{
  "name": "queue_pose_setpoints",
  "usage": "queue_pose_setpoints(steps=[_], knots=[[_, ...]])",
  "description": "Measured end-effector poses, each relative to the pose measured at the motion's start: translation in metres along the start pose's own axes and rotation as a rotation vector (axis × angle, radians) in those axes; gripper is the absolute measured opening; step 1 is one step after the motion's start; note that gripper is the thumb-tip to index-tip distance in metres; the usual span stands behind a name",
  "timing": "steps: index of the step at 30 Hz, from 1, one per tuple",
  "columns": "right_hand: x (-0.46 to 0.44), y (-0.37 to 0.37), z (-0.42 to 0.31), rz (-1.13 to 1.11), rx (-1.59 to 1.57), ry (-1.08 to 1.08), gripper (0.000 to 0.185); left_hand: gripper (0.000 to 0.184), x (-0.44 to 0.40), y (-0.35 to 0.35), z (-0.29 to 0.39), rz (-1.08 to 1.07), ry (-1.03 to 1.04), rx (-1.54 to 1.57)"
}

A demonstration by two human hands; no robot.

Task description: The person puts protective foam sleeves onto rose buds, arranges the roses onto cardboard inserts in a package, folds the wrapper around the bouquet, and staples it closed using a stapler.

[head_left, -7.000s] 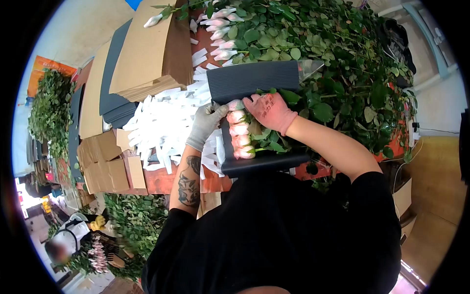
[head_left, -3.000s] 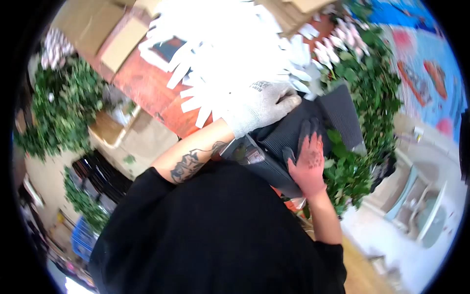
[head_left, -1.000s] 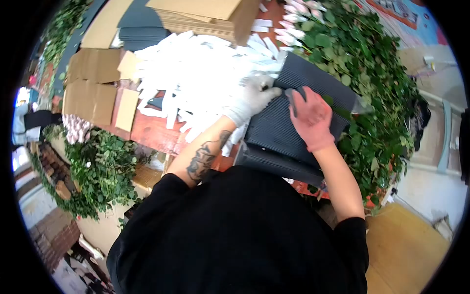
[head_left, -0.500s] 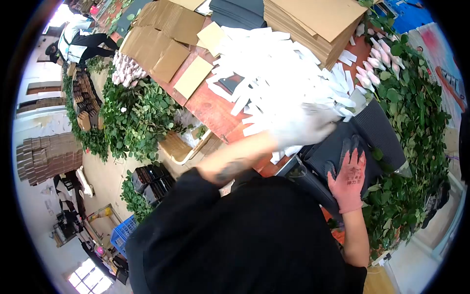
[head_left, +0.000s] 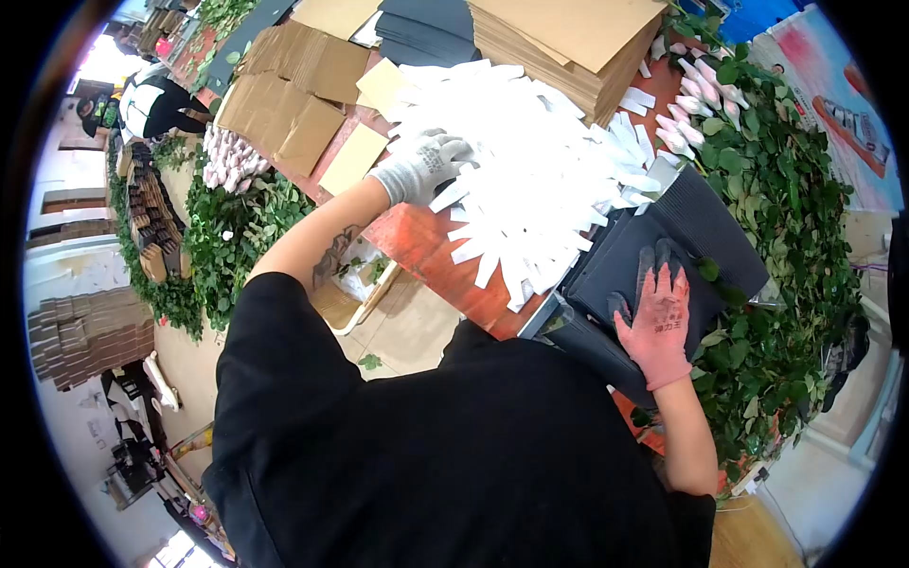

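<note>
Upper L of frame: a person (head_left: 156, 106), bent over; below, pink roses (head_left: 230, 163) w/ green leaves. Then brown cardboard (head_left: 284, 104), no print legible. L hand (head_left: 426, 166), gray-white glove, is at L edge of the strips (head_left: 521, 161), fingers bent; can't tell if it grips any. Dark print on the glove's back, too small to read. Strips: white, thin, loose heap on the red desk (head_left: 417, 248), upper ctr.

R of ctr: black wrap (head_left: 606, 270), matte, smooth in the mid., ribbed on its R flap, w/ clear plastic at lower L and R edges. R hand (head_left: 658, 322) lies on it, open, fingers spread, gripping nothing. Pink glove w/ dark fingertips; dark characters on the back, last line reads approx. "弹力王". Far R: leaves (head_left: 767, 379) beside the wrap, poster (head_left: 847, 123) w/ lettering, illegible.
</note>
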State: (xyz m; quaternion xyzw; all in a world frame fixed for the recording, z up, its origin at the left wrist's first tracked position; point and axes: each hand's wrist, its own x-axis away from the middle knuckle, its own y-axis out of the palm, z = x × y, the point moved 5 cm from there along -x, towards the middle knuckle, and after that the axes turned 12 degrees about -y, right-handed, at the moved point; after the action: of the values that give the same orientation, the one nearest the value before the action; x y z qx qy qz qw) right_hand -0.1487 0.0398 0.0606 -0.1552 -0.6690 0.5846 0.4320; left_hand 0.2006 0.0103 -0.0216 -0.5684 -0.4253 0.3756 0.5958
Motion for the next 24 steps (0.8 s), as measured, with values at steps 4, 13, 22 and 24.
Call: queue_pose_setpoints(steps=[4,13,22,24], knots=[[0.002,0.0,0.0,0.018,-0.028,0.007,0.077,0.068,-0.015,-0.018,-0.004,-0.449,-0.239,-0.14],[0.001,0.057,0.01,0.465,0.898,-0.045,0.077,0.069,0.064,-0.045,-0.022,-0.159,-0.762,0.441],[0.002,0.004,0.001,0.004,0.047,-0.013,0.075,0.062,0.107,0.033,0.016,0.182,-1.19,0.684],[0.0,0.002,0.003,0.035,0.085,-0.014,0.074,0.049,0.102,0.006,0.013,0.1,-0.967,0.346]])
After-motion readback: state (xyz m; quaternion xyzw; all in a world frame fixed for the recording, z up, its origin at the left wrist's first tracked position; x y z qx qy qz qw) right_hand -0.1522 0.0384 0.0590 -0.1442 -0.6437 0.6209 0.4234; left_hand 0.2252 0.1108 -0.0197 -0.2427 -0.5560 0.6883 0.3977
